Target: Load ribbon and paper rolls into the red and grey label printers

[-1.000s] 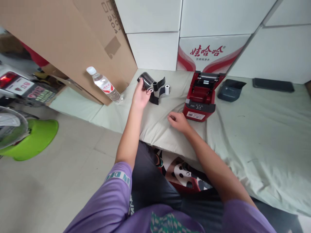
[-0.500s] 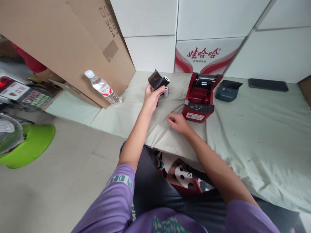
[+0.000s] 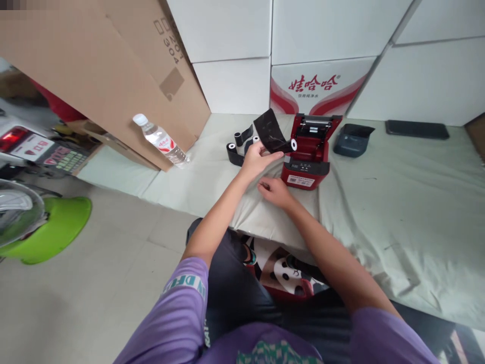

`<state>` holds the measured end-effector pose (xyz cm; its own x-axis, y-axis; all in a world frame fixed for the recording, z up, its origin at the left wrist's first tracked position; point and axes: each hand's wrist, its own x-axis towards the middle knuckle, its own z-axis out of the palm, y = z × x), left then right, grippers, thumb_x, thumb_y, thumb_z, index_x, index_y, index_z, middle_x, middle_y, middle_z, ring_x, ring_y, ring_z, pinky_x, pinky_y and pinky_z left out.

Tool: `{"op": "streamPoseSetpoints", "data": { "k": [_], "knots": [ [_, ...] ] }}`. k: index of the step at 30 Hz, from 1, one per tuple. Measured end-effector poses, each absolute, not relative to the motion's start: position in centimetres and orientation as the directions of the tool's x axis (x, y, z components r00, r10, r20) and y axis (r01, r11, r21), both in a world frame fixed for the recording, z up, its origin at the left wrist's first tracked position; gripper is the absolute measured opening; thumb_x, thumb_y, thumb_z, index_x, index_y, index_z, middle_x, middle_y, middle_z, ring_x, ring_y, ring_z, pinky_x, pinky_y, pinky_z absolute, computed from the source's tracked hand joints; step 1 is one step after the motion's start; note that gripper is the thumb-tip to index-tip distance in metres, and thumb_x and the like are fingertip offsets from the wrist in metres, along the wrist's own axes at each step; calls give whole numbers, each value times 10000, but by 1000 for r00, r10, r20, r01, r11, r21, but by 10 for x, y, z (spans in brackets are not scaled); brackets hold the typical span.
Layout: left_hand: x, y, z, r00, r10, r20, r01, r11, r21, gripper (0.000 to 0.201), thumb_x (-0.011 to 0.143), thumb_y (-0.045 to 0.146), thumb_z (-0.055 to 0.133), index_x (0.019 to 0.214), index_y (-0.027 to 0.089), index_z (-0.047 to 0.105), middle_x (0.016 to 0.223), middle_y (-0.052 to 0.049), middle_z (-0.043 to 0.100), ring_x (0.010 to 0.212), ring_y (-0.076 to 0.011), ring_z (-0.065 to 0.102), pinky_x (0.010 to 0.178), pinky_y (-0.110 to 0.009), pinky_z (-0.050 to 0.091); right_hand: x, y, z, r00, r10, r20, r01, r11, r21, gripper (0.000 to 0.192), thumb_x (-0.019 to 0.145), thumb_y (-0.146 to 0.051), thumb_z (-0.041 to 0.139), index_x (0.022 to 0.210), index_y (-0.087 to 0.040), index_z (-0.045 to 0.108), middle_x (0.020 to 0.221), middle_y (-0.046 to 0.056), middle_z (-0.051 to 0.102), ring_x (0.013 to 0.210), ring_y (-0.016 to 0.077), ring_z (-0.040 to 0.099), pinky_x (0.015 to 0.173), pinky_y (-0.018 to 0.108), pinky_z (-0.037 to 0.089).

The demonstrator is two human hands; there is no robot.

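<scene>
Item: small roll with a white core end and a loose black sheet (image 3: 278,140), held in the left hand (image 3: 254,161), fingers closed round the roll, the black sheet flaring up and back from the grip. Position: raised just left of, and touching or nearly touching, the front left corner of the red box-shaped desktop printer with its lid tipped open (image 3: 308,154). The roll's long axis runs roughly left to right, white core end toward the printer's open bay, which lies to the right of and slightly beyond the left hand; this hand is the nearer of the two to that bay. Right hand (image 3: 273,191): resting on the pale green cloth cover (image 3: 397,202) just in front of the printer's front face, fingers loosely curled, holding nothing that can be made out. Behind the left hand, on the cloth: further small black rolls with trailing black strips (image 3: 238,144). Right of the printer: dark grey curved plastic cover (image 3: 352,139), then a flat black rectangular slab (image 3: 417,130) against the wall of white cartons, one carton bearing red printing (image 3: 316,86). Left: clear plastic water bottle with red label (image 3: 161,140), leaning against a large brown cardboard sheet (image 3: 94,76).
</scene>
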<state>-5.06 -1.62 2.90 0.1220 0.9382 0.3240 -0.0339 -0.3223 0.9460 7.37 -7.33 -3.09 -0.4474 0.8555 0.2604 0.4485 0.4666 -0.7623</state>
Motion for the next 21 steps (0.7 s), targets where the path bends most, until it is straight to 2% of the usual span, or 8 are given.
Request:
{"op": "streamPoseSetpoints", "data": {
  "k": [3, 6, 10, 13, 15, 21],
  "knots": [
    [-44, -12, 35, 163, 937, 310, 71, -325, 943, 410, 743, 409, 925, 1015, 165, 738, 1097, -107, 806, 1055, -264, 760, 965, -408, 586, 74, -73, -32, -455, 852, 259, 440, 468, -767, 182, 881, -300, 529, 735, -204, 580, 629, -19, 545, 602, 135, 483, 650, 278, 307],
    [-32, -2, 51, 256, 908, 330, 256, -393, 883, 273, 799, 317, 870, 973, 142, 754, 1020, -123, 809, 959, -261, 764, 874, -386, 590, 74, -72, -33, -470, 839, 274, 411, 483, -773, 209, 898, -317, 520, 726, -206, 559, 619, -25, 528, 601, 132, 481, 648, 274, 306],
    [-5, 19, 72, 450, 838, 309, 533, -530, 660, 157, 806, 240, 838, 910, 140, 776, 956, -130, 794, 948, -293, 750, 894, -423, 569, 74, -71, -35, -478, 829, 291, 404, 502, -765, 220, 906, -317, 519, 718, -207, 544, 625, -24, 522, 609, 130, 470, 645, 274, 293],
    [13, 37, 74, 544, 796, 266, 656, -601, 457, 188, 750, 215, 872, 898, 134, 788, 985, -164, 779, 1032, -351, 736, 933, -456, 552, 74, -71, -36, -482, 824, 297, 405, 510, -759, 217, 911, -309, 519, 726, -203, 556, 635, -18, 529, 615, 131, 475, 647, 274, 290],
    [20, 45, 70, 541, 804, 246, 709, -594, 381, 239, 711, 217, 902, 910, 139, 793, 1003, -167, 772, 1069, -370, 725, 954, -468, 547, 73, -71, -36, -482, 827, 290, 410, 506, -759, 210, 912, -297, 524, 730, -201, 567, 637, -14, 543, 617, 133, 477, 643, 274, 288],
    [23, 52, 63, 482, 853, 202, 750, -521, 408, 340, 624, 266, 975, 878, 132, 794, 1073, -191, 746, 1180, -432, 670, 1072, -548, 496, 73, -72, -32, -479, 840, 255, 437, 480, -761, 197, 912, -290, 533, 747, -197, 586, 642, -10, 556, 629, 137, 498, 639, 271, 289]
  ]
}}
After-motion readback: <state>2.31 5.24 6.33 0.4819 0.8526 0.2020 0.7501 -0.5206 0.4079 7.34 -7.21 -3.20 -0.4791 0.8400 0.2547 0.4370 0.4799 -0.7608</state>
